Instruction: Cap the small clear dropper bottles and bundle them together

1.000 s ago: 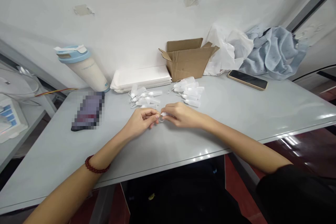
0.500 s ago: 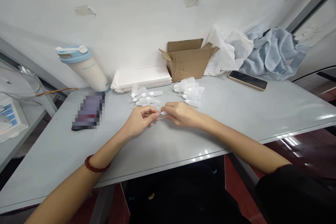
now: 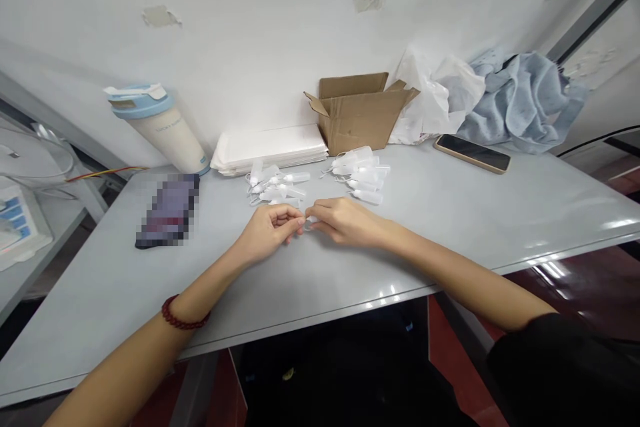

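Observation:
My left hand (image 3: 270, 230) and my right hand (image 3: 345, 221) meet over the table, both closed with thumbs against fingers. A small translucent white bottle (image 3: 311, 219) shows partly at the fingertips of my right hand; most of it is hidden. The left fingertips pinch at its near end, where a thin loop seems to hang, though what they grip is too small to make out. Just beyond lie two heaps of similar small bottles with thin white loops: a left heap (image 3: 280, 188) and a right heap (image 3: 363, 173).
Along the wall stand a tumbler (image 3: 167, 137), a stack of white sheets or envelopes (image 3: 273, 147), an open cardboard box (image 3: 363, 121), a white plastic bag (image 3: 435, 97) and a blue cloth (image 3: 525, 103). A phone (image 3: 475, 153) lies right, a blurred dark item (image 3: 170, 213) left.
My hands stay nearly in place, with the fingertips shifting slightly around the small bottle. The heaps look unchanged.

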`<state>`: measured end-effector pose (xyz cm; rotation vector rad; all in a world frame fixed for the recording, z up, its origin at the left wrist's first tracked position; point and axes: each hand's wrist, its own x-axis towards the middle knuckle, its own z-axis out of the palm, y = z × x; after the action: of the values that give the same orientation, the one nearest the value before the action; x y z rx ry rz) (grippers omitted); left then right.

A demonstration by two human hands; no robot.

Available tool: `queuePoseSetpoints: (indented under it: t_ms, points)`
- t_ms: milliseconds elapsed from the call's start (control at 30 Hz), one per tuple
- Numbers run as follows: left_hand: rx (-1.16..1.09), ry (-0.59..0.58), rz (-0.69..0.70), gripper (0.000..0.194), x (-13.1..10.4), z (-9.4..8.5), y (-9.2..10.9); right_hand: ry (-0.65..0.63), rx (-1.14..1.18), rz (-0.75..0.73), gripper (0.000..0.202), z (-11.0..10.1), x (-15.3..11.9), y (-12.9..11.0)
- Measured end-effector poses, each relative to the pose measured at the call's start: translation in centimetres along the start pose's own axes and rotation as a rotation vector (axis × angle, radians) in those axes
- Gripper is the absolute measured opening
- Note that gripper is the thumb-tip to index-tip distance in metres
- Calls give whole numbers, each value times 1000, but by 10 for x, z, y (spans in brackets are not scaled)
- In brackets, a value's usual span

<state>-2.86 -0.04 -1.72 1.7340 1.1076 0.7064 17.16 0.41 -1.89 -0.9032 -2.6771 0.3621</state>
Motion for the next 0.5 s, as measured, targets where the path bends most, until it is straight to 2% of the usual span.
queuePoseSetpoints:
  t_ms: [100, 167, 233, 400, 500]
  points:
    - [-4, 15, -19, 20, 4, -5, 2, -37, -50, 43, 19, -7, -1, 2]
    - [-22, 73, -24, 20, 7, -11, 2, -55, -115, 111, 25, -14, -2, 4]
    - [-58, 181, -17, 20, 10, -20, 1, -52, -183, 196, 29, -22, -3, 8]
    - [-182, 546, -5, 15, 16, -39, -5, -66, -288, 375, 24, -40, -4, 18]
    - [-268, 663, -40, 13, 20, -44, -9, -110, -359, 468, 21, -47, -5, 20]
